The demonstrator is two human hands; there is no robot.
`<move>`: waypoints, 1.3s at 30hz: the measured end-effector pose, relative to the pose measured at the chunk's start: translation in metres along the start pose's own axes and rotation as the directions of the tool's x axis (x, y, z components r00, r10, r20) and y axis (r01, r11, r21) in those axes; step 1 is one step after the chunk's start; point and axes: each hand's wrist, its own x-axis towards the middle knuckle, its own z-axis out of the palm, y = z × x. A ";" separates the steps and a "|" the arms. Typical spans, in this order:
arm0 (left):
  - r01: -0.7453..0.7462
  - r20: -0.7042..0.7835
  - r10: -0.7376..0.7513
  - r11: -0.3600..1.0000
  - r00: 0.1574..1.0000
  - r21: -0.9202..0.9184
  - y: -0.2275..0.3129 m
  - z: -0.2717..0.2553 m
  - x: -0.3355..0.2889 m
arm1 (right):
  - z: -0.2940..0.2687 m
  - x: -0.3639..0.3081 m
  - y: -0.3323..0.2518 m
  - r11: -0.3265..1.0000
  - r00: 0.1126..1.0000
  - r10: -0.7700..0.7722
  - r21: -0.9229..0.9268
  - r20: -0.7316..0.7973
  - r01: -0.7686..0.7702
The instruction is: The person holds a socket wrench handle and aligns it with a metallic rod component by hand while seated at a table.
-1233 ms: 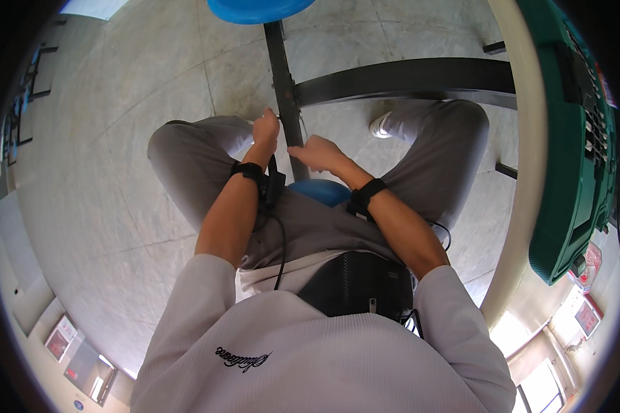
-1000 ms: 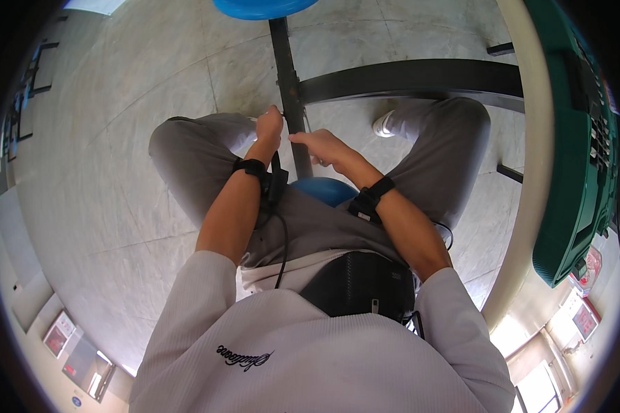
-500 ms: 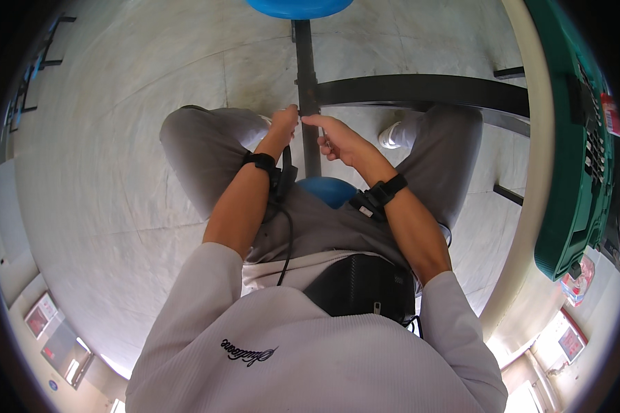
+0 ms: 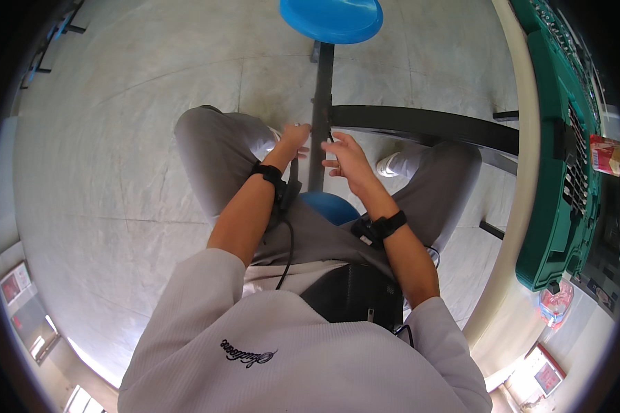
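A black metal bar (image 4: 323,96) of the stool frame runs between my two hands. On its left side is my left hand (image 4: 295,140), its fingers curled in close to the bar. A tiny pale spot shows at those fingertips, too small to name. To the right of the bar my right hand (image 4: 350,164) has its fingers apart, with nothing visible in them. Its fingertips are close to a small dark piece on the bar's right side. Black straps with small devices are around both wrists, and a cable hangs from the left one.
A round blue stool seat (image 4: 332,19) tops the bar's far end; another blue seat (image 4: 327,206) is under me. A thick black crossbar (image 4: 420,122) runs right toward a table edge (image 4: 528,124). On the table lies an open green tool case (image 4: 541,234) beside a red packet (image 4: 605,155).
My right hand's fingers have spread and drawn away from my left hand. The left fingers have loosened a little. The whole view has shifted, showing more of the far blue seat.
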 end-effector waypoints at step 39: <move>-0.468 0.066 0.494 0.762 0.867 0.446 0.006 -0.026 -0.030 | -0.003 0.066 -0.030 0.103 0.341 -0.940 -0.921 0.034 0.376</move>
